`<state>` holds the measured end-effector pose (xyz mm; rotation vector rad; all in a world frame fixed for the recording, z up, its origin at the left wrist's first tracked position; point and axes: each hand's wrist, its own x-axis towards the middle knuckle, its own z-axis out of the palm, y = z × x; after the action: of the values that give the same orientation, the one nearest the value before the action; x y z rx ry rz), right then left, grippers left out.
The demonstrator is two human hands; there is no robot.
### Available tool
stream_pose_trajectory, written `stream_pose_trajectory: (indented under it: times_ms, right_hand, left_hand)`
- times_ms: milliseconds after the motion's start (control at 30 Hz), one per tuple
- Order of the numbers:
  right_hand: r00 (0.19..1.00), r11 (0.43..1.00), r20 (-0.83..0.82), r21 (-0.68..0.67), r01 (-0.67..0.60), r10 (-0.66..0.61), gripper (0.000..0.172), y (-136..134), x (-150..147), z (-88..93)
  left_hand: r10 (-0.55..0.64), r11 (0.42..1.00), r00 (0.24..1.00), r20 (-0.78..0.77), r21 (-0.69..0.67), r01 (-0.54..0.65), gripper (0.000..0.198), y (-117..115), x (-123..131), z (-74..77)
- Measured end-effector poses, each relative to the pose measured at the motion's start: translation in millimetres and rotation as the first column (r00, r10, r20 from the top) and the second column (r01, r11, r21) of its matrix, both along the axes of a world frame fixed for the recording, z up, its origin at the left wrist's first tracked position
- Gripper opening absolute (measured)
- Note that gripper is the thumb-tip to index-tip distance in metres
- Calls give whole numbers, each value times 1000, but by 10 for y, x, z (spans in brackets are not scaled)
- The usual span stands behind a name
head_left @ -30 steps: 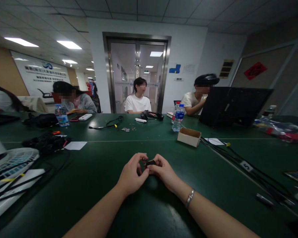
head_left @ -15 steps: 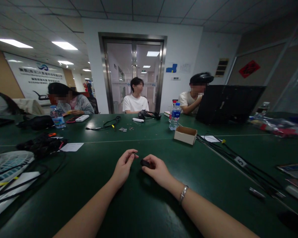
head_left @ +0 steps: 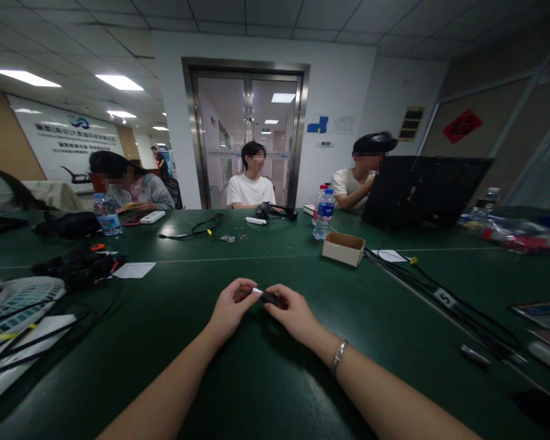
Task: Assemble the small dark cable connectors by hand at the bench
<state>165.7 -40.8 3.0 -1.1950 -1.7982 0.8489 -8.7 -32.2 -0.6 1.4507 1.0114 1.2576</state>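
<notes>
Above the dark green table (head_left: pixel 238 379), my left hand (head_left: pixel 231 308) is closed, with thumb and fingertips pinching a small shiny silver piece (head_left: pixel 257 291). Facing it, my right hand (head_left: pixel 297 313) grips a short, dark, rounded piece (head_left: pixel 269 297), partly covered by the fingers. The silver and black pieces meet end to end between both hands; whether they are joined I cannot tell. A metal bracelet (head_left: pixel 338 357) circles my right wrist.
An open cardboard box (head_left: pixel 342 252) sits beyond my right hand, near two bottles (head_left: pixel 323 217). Cables (head_left: pixel 433 293) and a small metal cylinder (head_left: pixel 475 355) lie to the right. A white fan (head_left: pixel 22 299) stands left. Tiny metal parts (head_left: pixel 228 239) lie farther off, before seated people.
My hands have drawn slightly closer, bringing the silver piece against the black one; a gap separated them before. The silver piece shows more clearly now.
</notes>
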Motion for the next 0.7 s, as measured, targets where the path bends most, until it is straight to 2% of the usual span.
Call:
stream_pose_trajectory:
  times_ms: [167,467,700]
  right_hand:
    - [1000,1000,-5,-1,-8,8,23,-6,-1,-1]
    - [1000,1000,-10,-4,-28,28,24,2,0,-30]
    - [1000,1000,1,13,-15,15,23,15,-6,-45]
  left_hand:
    - [-41,999,999,-24,-2,41,27,-3,-10,2]
    - [-31,999,999,-23,-22,31,26,-28,-3,35]
    - [-16,1000,998,-61,10,17,26,5,-3,1]
